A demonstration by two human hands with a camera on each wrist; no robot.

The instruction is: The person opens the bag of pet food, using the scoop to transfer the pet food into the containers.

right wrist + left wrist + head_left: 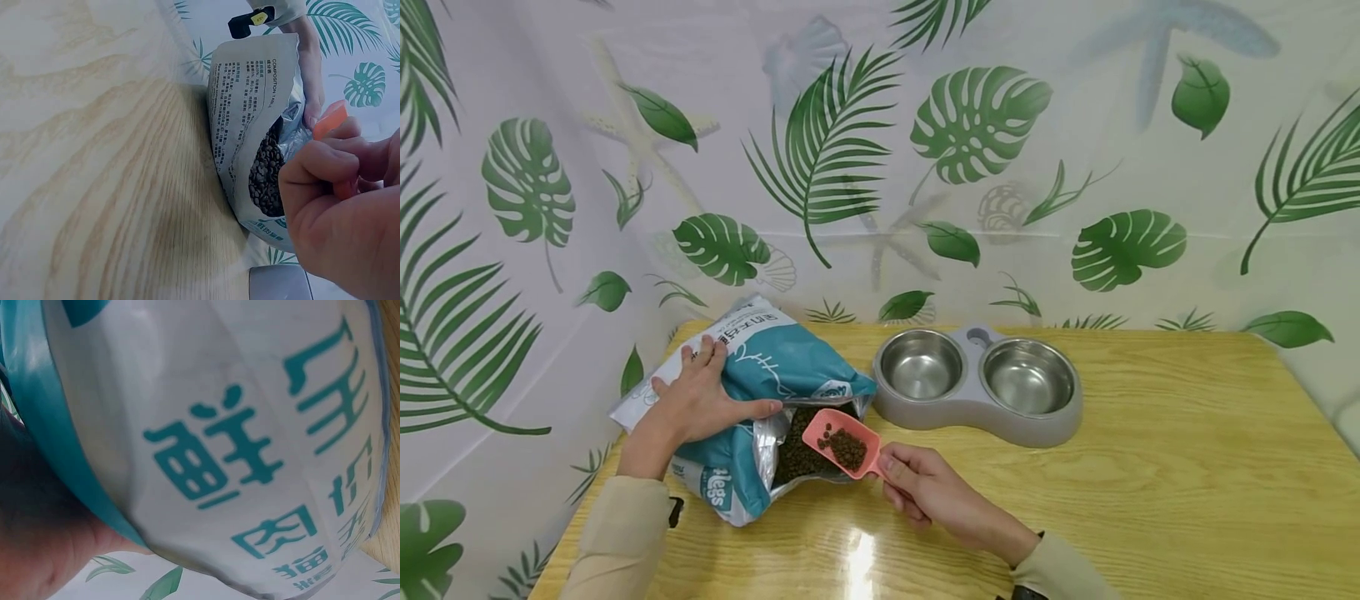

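Observation:
A teal and white pet food bag (790,354) lies on its side, its silver-lined mouth facing the near right. Brown kibble (793,454) shows inside. My left hand (700,400) rests on top of the bag with fingers spread and the thumb stretched along the edge of the mouth. In the right wrist view, the bag's printed white panel (250,94) faces the camera. By its handle, my right hand (932,492) grips a pink scoop (820,423), which overlaps the bag's mouth in the head view. A small heap of kibble (847,450) sits in the scoop.
Right of the bag stands a grey double bowl holder (970,417) with two steel bowls, the left bowl (921,367) close to the bag's corner. The yellow wooden table (1187,467) meets a leaf-patterned sheet (865,183) along its back and left edges.

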